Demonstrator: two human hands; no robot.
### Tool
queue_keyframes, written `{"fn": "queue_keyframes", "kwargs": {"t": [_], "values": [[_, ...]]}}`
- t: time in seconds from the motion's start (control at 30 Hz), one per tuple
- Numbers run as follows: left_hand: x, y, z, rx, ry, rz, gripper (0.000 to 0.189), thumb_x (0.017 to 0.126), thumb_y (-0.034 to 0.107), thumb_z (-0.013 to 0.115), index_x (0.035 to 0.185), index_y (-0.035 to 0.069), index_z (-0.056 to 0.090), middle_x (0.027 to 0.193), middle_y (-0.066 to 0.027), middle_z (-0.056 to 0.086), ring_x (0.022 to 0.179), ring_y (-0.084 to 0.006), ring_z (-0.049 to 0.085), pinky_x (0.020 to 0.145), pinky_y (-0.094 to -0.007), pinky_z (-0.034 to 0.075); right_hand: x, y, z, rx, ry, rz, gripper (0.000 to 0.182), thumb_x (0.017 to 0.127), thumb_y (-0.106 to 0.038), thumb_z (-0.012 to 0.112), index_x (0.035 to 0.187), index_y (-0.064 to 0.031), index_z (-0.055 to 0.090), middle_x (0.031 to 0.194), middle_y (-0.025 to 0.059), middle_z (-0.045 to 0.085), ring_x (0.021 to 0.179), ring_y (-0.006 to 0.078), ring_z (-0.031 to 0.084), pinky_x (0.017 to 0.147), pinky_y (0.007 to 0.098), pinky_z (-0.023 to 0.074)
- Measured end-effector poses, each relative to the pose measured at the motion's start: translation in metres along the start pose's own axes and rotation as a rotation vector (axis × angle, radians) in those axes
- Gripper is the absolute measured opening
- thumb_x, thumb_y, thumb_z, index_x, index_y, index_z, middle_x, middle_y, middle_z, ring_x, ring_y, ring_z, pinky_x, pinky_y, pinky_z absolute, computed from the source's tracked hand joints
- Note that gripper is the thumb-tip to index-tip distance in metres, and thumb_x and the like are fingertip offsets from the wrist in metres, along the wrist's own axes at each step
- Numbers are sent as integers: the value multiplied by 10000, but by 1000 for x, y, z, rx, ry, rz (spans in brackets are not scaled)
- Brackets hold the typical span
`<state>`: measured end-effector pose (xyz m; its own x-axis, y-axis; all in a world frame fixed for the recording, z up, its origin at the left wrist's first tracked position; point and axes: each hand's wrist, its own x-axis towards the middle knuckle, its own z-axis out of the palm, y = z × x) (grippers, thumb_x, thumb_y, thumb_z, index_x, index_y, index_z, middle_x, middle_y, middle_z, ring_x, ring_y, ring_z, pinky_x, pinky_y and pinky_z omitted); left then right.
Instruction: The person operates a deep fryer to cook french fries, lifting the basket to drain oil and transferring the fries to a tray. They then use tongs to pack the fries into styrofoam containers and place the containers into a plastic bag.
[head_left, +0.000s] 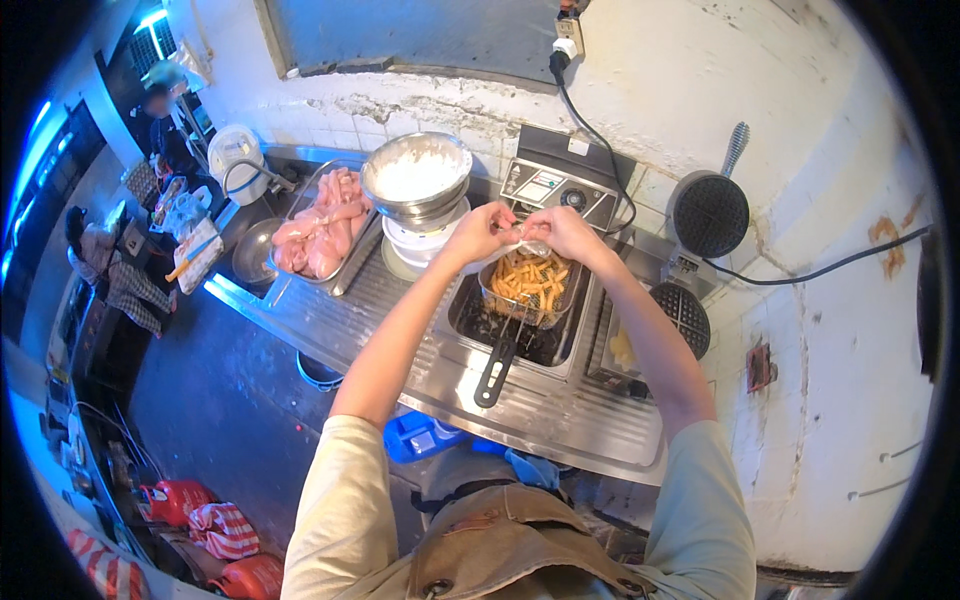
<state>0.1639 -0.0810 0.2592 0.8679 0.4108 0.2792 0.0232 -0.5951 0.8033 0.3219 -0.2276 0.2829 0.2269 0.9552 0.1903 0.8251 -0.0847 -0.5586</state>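
My left hand (484, 231) and my right hand (561, 234) meet over the back of an electric deep fryer. Between their fingertips they pinch a crumpled piece of clear plastic (534, 247), which looks like a bag; its contents cannot be made out. Just below is a wire fry basket (574, 296) holding French fries (529, 279). The basket sits over the fryer's dark oil tank (472, 322), and its black handle (495, 375) points towards me. Behind my hands is the fryer's control panel (555, 191) with a round dial.
Left of the fryer stand a metal bowl of white powder (416, 176) and a tray of raw chicken (322, 232). An open waffle iron (709, 214) is on the right. A power cord (592, 135) hangs behind. Two people (124, 270) are at the far left.
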Motion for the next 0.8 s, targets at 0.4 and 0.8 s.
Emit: {"fn": "queue_keyframes", "kwargs": {"t": [0.4, 0.8], "values": [[-11, -9, -1, 14, 57, -58, 254, 808, 158, 755, 998, 38, 638, 877, -109, 676, 780, -199, 655, 716, -320, 511, -19, 20, -14, 59, 48, 120, 197, 834, -210, 738, 948, -52, 711, 723, 63, 644, 674, 117, 570, 647, 282, 473], [-12, 11, 32, -607, -97, -180, 355, 949, 166, 620, 1244, -3, 516, 1081, -131, 640, 956, -182, 646, 816, -303, 520, -29, -52, -26, -77, 313, -84, 271, 863, -201, 679, 1073, -32, 652, 889, 147, 697, 806, 261, 685, 723, 358, 531]]}}
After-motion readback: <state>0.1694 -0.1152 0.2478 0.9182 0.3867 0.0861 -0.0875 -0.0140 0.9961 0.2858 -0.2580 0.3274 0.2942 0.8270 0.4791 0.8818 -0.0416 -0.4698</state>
